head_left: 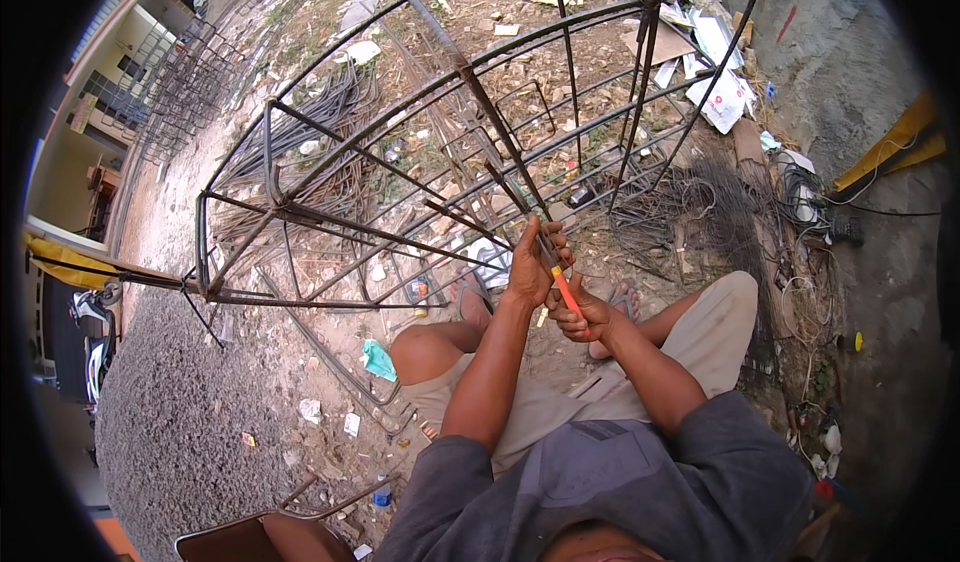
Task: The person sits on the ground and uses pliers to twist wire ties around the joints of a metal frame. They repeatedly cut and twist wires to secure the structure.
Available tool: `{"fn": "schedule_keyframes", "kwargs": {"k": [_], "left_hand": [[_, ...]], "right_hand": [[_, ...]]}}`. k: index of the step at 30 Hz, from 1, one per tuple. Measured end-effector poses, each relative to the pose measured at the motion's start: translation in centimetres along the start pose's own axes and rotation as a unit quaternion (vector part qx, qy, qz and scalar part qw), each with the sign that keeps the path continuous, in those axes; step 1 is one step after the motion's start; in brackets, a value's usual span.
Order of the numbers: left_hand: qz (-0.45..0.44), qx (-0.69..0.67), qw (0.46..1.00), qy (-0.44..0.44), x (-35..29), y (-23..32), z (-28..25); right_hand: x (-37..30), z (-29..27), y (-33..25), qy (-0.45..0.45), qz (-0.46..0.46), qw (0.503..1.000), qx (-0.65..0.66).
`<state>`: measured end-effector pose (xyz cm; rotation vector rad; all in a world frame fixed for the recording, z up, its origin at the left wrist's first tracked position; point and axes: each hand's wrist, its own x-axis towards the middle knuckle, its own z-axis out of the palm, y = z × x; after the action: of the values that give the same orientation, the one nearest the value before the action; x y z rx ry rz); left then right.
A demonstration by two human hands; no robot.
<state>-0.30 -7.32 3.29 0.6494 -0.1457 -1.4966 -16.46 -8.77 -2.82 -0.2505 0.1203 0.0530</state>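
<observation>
A large cage of bent steel reinforcing bars [370,230] stretches in front of me, and several of its bars converge near my hands. My left hand [533,267] is closed, its fingers curled around a dark steel bar where the cage's bars come together. Just below and to the right, my right hand [585,314] grips the orange handle [567,294] of a hand tool with a yellow band. The tool's metal end lies between my left fingers, so its kind is hidden. Both hands are close together above my lap.
Loose rods [318,112] lie on the littered ground beyond the cage. A tangle of thin wire [700,217] is at the right, near scrap boards [722,97]. A gravel pile [165,402] is at the left. A turquoise cloth [379,359] lies by my left knee.
</observation>
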Motion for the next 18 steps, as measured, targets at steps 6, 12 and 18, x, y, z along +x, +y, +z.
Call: {"fn": "schedule_keyframes", "kwargs": {"k": [6, 12, 18], "left_hand": [[0.126, 0.168, 0.960, 0.188, 2.5, -3.5, 0.5], [0.173, 0.206, 0.945, 0.188, 4.5, -5.5, -2.0], [0.175, 0.209, 0.942, 0.197, 4.2, -5.4, -0.6]], "right_hand": [[-2.6, 4.8, 2.4, 0.290, -0.141, 0.945, -0.055], [-5.2, 5.2, 4.2, 0.374, -0.195, 0.895, -0.146], [-7.1, 5.4, 4.2, 0.432, -0.171, 0.802, -0.375]]}}
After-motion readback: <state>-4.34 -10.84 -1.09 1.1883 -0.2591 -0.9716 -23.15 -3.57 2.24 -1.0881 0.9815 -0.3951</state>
